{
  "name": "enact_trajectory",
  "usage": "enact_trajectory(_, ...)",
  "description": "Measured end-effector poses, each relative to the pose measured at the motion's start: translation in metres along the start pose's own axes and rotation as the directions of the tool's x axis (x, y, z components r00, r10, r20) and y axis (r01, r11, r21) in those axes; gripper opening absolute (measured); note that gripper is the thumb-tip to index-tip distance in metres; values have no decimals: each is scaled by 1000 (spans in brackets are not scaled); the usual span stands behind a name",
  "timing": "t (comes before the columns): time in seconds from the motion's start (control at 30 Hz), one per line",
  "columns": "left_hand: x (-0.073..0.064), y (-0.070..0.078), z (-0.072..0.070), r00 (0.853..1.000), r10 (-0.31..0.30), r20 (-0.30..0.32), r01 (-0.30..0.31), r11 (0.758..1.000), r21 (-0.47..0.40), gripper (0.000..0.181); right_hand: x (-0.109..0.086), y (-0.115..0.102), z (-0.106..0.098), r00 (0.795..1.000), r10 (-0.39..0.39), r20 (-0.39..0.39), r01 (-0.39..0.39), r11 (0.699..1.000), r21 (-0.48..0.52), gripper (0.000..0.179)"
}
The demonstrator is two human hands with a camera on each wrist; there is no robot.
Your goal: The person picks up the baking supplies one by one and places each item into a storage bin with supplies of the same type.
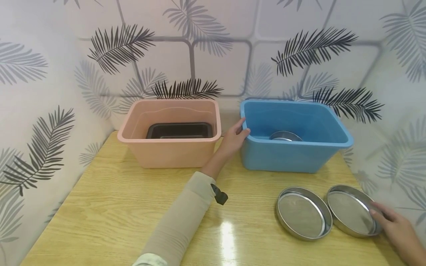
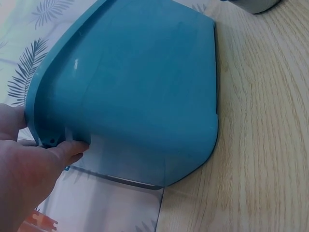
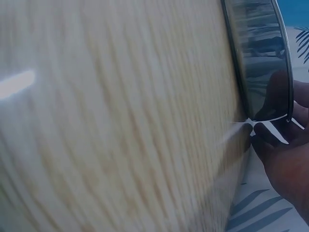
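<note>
My left hand (image 1: 233,138) grips the left rim of a blue plastic bin (image 1: 283,157), thumb on one side and fingers under the lip, as the left wrist view shows. Inside that bin lies a round metal pan (image 1: 286,136), partly hidden by the front wall. On the table's right side are two shallow round cake pans, their rims close together: one pan (image 1: 301,214) on the left, another pan (image 1: 351,212) on the right. At the right pan's outer rim, my right hand (image 1: 397,229) holds the edge between thumb and fingers.
A pink bin (image 1: 176,153) stands left of the blue one, holding a dark rectangular baking pan (image 1: 179,130). Both bins stand at the back of the wooden table (image 1: 133,207), against a leaf-patterned wall (image 1: 219,66). A dark strap (image 1: 219,194) is on the left sleeve.
</note>
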State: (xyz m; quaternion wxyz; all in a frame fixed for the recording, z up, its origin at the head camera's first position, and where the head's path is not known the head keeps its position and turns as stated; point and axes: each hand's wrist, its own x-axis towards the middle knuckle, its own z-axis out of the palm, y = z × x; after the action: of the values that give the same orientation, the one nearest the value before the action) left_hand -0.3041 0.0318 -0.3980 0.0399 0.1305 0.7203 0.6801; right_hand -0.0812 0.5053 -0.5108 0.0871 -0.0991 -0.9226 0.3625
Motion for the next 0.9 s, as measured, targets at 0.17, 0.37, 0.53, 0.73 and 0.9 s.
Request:
enact_trajectory(0.17, 1, -2, -1, 1000, -1, 10, 1, 1000, -1, 58, -5, -10, -1, 998, 58, 3, -58, 998, 16, 60)
enact_trajectory(0.37, 2, -4, -1, 1000, 6, 12, -6, 1000, 6, 58, -5, -16, -9, 993, 119, -9, -119, 993, -6, 54)
enact_trajectory(0.53, 1, -6, 0, 1000, 17, 16, -17, 1000, 10, 58, -2, -15, -15, 997, 71, 44, -78, 977, 199, 48)
enact_trajectory(0.73, 1, -6, 1, 999, 24, 26, -24, 999, 31, 58, -1, -16, -21, 993, 43, 113, -69, 968, 240, 55)
enact_trajectory(0.9, 0, -5, 3, 999, 25, 39, -27, 999, 38, 58, 0, -16, -27, 989, -59, 135, -15, 871, 491, 56)
